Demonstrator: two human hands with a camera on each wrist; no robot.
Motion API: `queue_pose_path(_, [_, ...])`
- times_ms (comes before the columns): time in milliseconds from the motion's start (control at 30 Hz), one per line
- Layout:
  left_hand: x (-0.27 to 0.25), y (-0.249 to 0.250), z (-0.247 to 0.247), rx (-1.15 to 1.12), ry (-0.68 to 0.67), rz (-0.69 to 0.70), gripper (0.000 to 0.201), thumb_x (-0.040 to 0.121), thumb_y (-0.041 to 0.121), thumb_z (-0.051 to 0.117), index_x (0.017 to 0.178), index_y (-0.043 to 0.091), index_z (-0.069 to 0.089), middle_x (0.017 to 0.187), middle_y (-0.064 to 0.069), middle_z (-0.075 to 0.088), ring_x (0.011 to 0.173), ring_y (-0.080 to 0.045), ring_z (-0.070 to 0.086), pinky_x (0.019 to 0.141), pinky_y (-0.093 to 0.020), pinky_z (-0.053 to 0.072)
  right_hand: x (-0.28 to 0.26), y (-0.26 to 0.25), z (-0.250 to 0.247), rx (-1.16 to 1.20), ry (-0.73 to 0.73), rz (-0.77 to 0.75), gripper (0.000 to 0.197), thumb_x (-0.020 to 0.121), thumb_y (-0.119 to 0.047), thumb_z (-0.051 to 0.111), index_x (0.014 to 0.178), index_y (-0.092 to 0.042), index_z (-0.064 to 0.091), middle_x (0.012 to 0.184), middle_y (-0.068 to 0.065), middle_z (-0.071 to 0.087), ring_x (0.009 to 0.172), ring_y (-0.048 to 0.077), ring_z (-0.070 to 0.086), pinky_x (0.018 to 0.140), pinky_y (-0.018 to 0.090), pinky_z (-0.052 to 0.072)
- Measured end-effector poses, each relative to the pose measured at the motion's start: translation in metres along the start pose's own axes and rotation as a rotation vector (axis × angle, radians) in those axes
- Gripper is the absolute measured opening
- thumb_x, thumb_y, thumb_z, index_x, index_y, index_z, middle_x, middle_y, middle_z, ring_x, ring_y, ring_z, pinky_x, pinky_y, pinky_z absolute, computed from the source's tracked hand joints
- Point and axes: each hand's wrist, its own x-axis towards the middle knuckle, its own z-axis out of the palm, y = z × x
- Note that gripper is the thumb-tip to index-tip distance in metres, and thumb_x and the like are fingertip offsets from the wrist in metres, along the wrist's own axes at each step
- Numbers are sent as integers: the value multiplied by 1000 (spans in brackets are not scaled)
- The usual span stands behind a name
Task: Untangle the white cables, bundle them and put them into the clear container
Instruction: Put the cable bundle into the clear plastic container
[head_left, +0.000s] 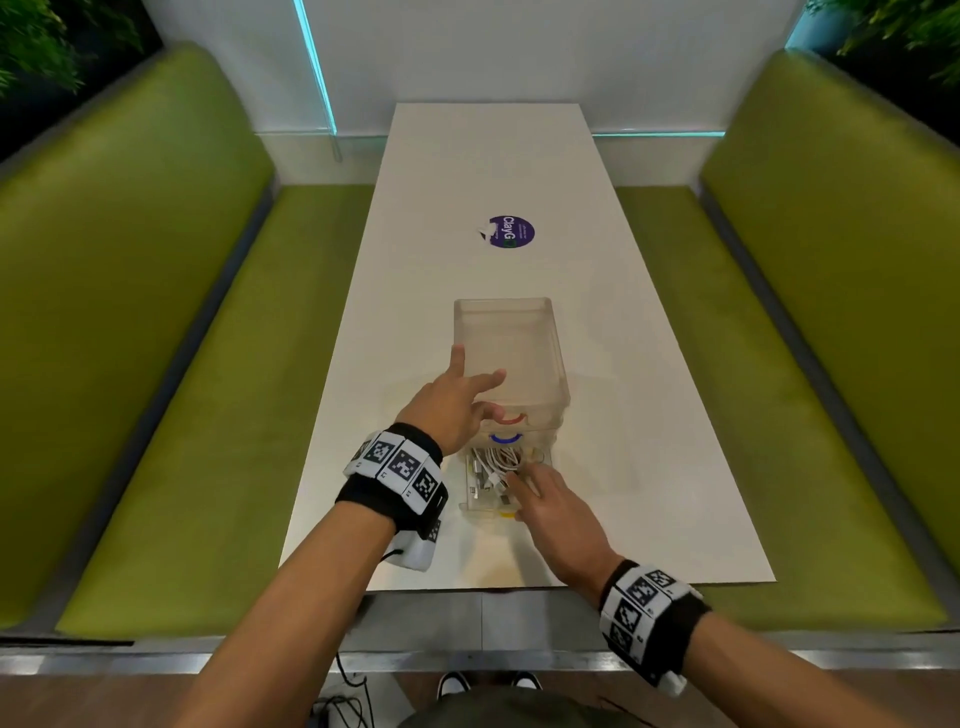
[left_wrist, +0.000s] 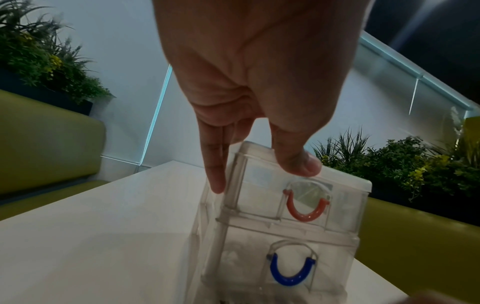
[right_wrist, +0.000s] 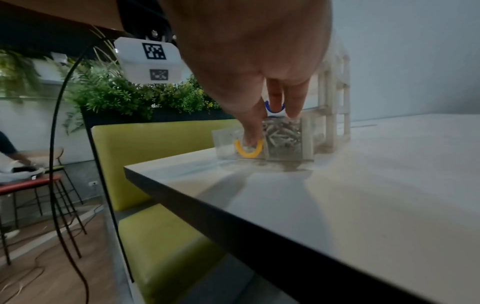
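Observation:
A clear container (head_left: 509, 332) with stacked drawers stands mid-table; its red handle (left_wrist: 305, 211) and blue handle (left_wrist: 291, 273) face me. The bottom drawer (head_left: 475, 506), with a yellow handle (right_wrist: 248, 151), is pulled out toward me. A tangle of white cables (head_left: 493, 462) lies in it. My left hand (head_left: 457, 400) rests on the container's near left corner, thumb on the top, straight fingers (left_wrist: 215, 164) down the left side. My right hand (head_left: 524, 480) reaches into the drawer, straight fingers touching the cables (right_wrist: 280, 135). Whether any cable is pinched is hidden.
The long white table (head_left: 649, 364) carries a round purple sticker (head_left: 511, 232) farther back. Green benches (head_left: 171, 364) run along both sides. The table's near edge (head_left: 519, 587) is close below my forearms. A red stool (right_wrist: 31, 185) stands on the floor to the left.

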Motion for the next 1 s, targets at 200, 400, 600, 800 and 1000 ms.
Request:
queue_pose_path(200, [2, 1, -1, 19, -9, 8, 45, 96, 32, 52, 140, 34, 43, 159, -12, 7, 120, -38, 52, 102, -39, 40, 22, 1, 2, -100, 59, -18, 43, 58, -7, 84, 98, -12, 71, 88, 5, 69, 71, 25, 67, 51, 27, 50])
queue_pose_path(400, [1, 0, -2, 31, -15, 8, 45, 97, 31, 51, 140, 35, 43, 159, -12, 7, 118, -39, 53, 102, -40, 41, 18, 0, 6, 114, 154, 36, 34, 84, -5, 64, 117, -11, 59, 115, 6, 58, 91, 23, 59, 65, 27, 50])
queue_pose_path(600, [1, 0, -2, 37, -10, 6, 45, 97, 28, 52, 141, 35, 42, 159, -14, 7, 116, -37, 55, 100, -38, 42, 26, 14, 5, -84, 192, -45, 31, 71, 0, 61, 98, -10, 72, 91, 6, 69, 77, 26, 66, 58, 28, 53])
queue_pose_path(800, [1, -1, 0, 23, -3, 11, 45, 96, 31, 54, 139, 35, 44, 160, -11, 8, 117, -37, 55, 100, -39, 43, 14, 8, 9, -104, 154, -48, 34, 61, -8, 82, 91, -14, 70, 86, 3, 65, 75, 24, 61, 59, 27, 46])
queue_pose_path(1000, [1, 0, -2, 6, -11, 6, 44, 96, 31, 52, 139, 36, 44, 161, -10, 5, 120, -37, 53, 101, -38, 41, 18, 10, 1, -84, 132, -4, 41, 49, 6, 81, 84, -11, 67, 78, 5, 63, 67, 24, 62, 46, 26, 44])
